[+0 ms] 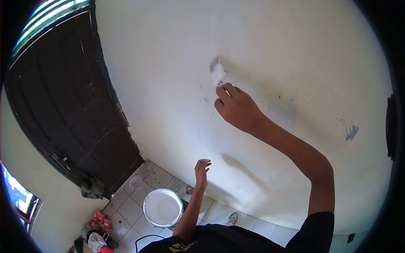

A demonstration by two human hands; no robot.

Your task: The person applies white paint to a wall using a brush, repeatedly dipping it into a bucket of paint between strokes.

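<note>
A brush (pixel 217 75) is gripped by the right hand (pixel 237 104) at the wall (pixel 164 105), its long axis near upright, its whitened head pointed up and slightly left. The left hand (pixel 202 170) is held loosely half-open, lower down.

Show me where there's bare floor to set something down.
Mostly bare: tiles between the bucket and the red packs, and the floor strip right of the shoe, between wall and shirt. Crowded: the bags beside the packs, and the bucket's right edge, overlapped in view by the left forearm.
</note>
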